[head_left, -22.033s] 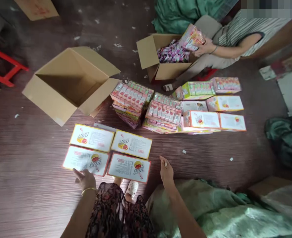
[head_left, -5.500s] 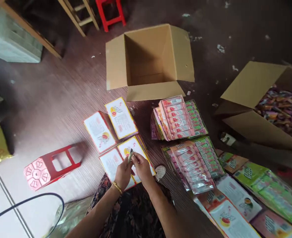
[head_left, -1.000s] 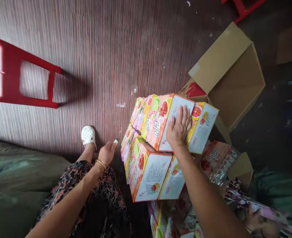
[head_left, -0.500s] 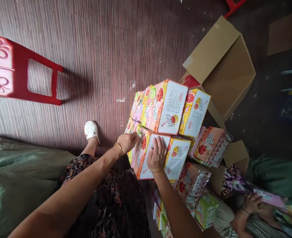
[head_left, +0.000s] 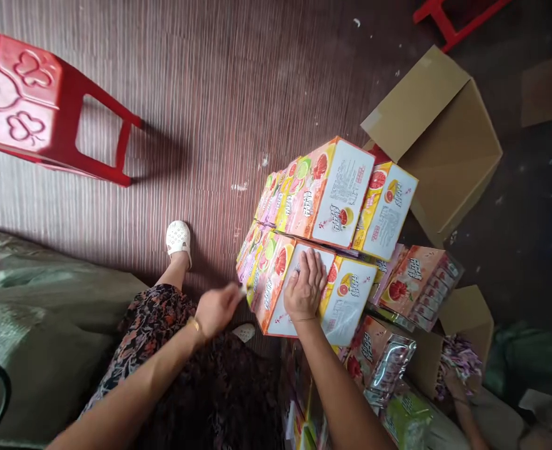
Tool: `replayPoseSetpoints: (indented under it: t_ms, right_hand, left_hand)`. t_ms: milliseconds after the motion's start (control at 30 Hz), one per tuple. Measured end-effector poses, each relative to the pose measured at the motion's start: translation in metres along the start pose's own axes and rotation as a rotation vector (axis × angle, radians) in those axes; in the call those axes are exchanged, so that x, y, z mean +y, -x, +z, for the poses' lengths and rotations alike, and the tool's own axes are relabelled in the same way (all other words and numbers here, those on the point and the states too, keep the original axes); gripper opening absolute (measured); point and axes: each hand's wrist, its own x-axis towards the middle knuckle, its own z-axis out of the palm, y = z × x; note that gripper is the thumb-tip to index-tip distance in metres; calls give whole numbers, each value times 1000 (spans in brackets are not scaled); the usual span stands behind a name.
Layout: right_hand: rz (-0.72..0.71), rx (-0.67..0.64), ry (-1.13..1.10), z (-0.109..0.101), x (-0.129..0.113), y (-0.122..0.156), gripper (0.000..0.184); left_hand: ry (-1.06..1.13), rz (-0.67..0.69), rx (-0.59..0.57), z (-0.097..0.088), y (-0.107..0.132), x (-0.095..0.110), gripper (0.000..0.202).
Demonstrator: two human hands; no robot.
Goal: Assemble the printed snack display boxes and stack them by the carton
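Note:
My right hand [head_left: 304, 286] lies flat on the white end of a fruit-printed carton [head_left: 279, 315], its fingers stretched out. Just left of that carton is my left hand [head_left: 217, 310], slightly blurred and closed. A small pale bit shows at its fingertips, too small to name. Several such cartons stand together in a stack; an orange-edged carton [head_left: 348, 187] and a yellow-edged carton [head_left: 388, 209] sit beyond my right hand. Another yellow-edged carton [head_left: 348, 300] adjoins the one under my palm.
An open cardboard box [head_left: 458, 156] lies beyond the stack. Clear-sided packs [head_left: 419, 284] and a green pack [head_left: 407, 415] are at the right. A co-worker's hand [head_left: 454, 382] is at a box of purple sachets [head_left: 466, 359]. A red stool [head_left: 64, 112] stands at the left.
My left hand has pulled back from the carton's side, toward me and to the left. My right hand remains on the carton's end. The view has shifted, and the co-worker's hand has moved to the sachets.

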Motion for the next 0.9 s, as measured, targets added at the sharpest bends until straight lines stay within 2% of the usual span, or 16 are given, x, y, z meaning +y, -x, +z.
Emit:
replayPoseSetpoints:
  t_ms: [67, 100, 167, 233, 300, 333, 400, 433, 500, 567, 633, 667, 733, 800, 833, 900]
  right_hand:
    - [-7, 19, 7, 1, 2, 0, 49]
    - [-13, 29, 12, 1, 2, 0, 49]
    - [-22, 41, 22, 3, 4, -2, 49]
    - [-18, 49, 27, 4, 5, -4, 49]
    - [-13, 54, 26, 4, 6, -7, 47]
    - [-13, 52, 25, 4, 5, -8, 47]
    - [-18, 51, 25, 4, 4, -9, 47]
    - [-26, 56, 27, 3, 3, -8, 47]
    - [-44, 70, 32, 3, 2, -7, 48]
    - [-56, 81, 38, 3, 3, -6, 49]
    - [-53, 79, 46, 3, 4, -5, 49]
    - [-52, 78, 49, 3, 5, -5, 49]
    - [-58, 80, 52, 3, 6, -5, 50]
    - [-73, 82, 50, 3, 5, -5, 49]
    - [-79, 83, 51, 3, 5, -5, 49]
    - [-83, 81, 55, 3, 4, -5, 48]
  left_hand:
    - [-6, -48, 134, -25, -50, 7, 40]
    - [-6, -28, 125, -29, -73, 12, 41]
    - [3, 10, 82, -17, -99, 19, 35]
    - [14, 35, 10, 13, -88, 18, 33]
    - [17, 35, -74, 41, -50, 7, 30]
    - [16, 37, -109, 48, -30, -1, 27]
    - [10, 13, -137, 45, -7, -17, 27]
    - [7, -11, -123, 35, -9, -23, 28]
    - [3, -64, -49, 8, -41, -28, 32]
    - [13, -84, 40, -11, -96, -23, 45]
    - [35, -35, 29, -9, -141, -13, 43]
    - [43, -16, 1, 1, -151, -9, 40]
    - [54, 4, -59, 30, -143, -8, 39]
    - [50, 2, -136, 54, -106, -19, 38]
    - [37, -6, -170, 60, -86, -27, 36]
    - [7, -19, -209, 56, -62, -43, 30]
